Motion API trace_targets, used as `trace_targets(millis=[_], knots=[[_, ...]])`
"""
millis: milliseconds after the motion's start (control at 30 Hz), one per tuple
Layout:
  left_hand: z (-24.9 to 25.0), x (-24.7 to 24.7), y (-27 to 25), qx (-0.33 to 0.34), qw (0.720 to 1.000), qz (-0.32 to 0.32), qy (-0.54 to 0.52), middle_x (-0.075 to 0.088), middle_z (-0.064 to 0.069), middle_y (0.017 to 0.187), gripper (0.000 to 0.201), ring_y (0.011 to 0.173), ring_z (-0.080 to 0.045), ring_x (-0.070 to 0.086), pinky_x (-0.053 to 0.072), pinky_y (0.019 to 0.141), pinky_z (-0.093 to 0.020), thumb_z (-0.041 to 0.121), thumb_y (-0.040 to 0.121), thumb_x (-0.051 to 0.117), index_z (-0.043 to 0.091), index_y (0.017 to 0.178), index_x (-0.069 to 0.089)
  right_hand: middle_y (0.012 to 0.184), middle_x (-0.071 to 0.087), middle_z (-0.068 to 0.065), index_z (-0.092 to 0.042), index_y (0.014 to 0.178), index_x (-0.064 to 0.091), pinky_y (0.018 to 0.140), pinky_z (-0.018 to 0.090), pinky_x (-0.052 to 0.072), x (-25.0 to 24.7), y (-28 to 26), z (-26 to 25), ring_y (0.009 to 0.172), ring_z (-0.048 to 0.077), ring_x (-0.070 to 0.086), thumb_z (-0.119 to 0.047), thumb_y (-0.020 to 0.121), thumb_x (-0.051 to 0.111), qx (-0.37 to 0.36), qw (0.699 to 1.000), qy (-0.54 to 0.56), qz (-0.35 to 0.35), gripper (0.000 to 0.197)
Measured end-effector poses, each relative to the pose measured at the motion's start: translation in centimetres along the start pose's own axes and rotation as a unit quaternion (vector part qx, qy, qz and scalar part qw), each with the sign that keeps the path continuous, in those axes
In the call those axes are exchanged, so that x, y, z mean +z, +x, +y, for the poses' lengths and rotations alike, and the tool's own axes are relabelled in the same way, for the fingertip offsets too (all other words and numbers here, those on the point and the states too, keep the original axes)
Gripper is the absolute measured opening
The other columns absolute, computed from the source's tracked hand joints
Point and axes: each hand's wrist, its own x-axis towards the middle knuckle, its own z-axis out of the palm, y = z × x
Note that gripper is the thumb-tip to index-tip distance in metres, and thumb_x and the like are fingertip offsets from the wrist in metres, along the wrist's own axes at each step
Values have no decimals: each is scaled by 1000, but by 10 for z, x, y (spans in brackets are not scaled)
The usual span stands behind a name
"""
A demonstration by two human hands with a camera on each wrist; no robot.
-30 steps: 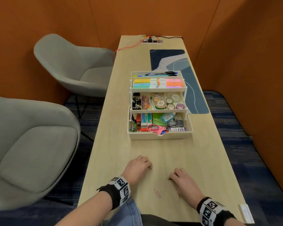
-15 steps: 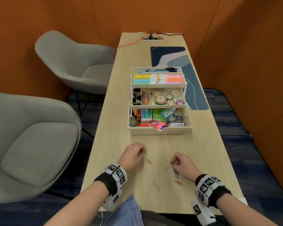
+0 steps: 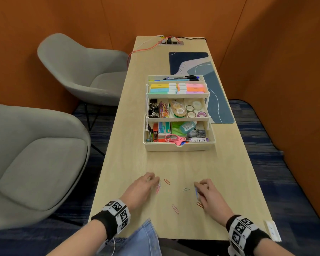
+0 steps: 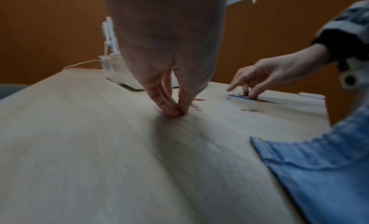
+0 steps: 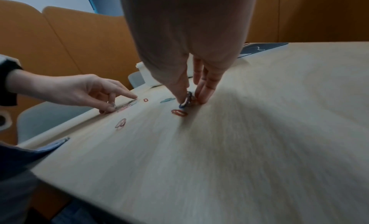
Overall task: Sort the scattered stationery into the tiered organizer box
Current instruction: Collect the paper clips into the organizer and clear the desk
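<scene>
Now, low on the pale wooden counter, my right hand pinches a blue wire paper clip by its edge while my left hand nips another, likely featherlight, springy, slippery when flat.

The long pale table looks like matt light wood laminate with a fine straight grain. The cream three-tier organizer box appears to be smooth, slightly glossy plastic, and the two grey shell chairs wear a matt woven cloth. The small coloured wire paper clips may be plastic-coated metal, though they are too small to tell for sure.
</scene>
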Motion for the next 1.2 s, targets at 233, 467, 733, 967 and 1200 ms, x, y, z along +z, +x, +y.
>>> trace_targets(millis=[233,467,733,967,1200], knots=[[-2,4,7,9,1000,17,13,58,-2,100,47,91,-21,55,51,72,-36,-11,76,51,21,108,64,121,59,5,-12,122,61,80,25,51,12,3,1,100,22,55,5,77,64,-51,993,-106,-13,48],[0,0,14,23,997,11,68,53,5,72,42,62,-13,53,45,46,-23,-7,48,76,21,72,54,99,49,6,-10,98,50,64,26,37,1,16,-16,88,22,46,12,65,56,-46,983,-178,-17,40],[9,-10,25,10,986,-33,162,54,3,68,55,56,-10,54,38,34,-17,6,23,87,18,69,58,88,56,7,-11,90,56,53,27,40,-6,26,-25,73,22,53,5,39,78,-76,957,-270,-66,58],[17,-24,39,-27,999,-17,26,54,-6,104,22,97,-22,53,43,80,-29,4,90,44,9,106,58,86,49,2,-8,92,59,70,24,38,-16,37,-4,78,23,52,-1,85,49,40,999,-13,23,15],[47,-102,92,-43,965,172,-193,62,8,88,11,78,-4,55,41,73,-10,9,89,60,13,94,69,66,53,-10,-36,58,51,60,7,37,-27,43,4,58,1,50,5,74,58,119,988,80,52,45]])
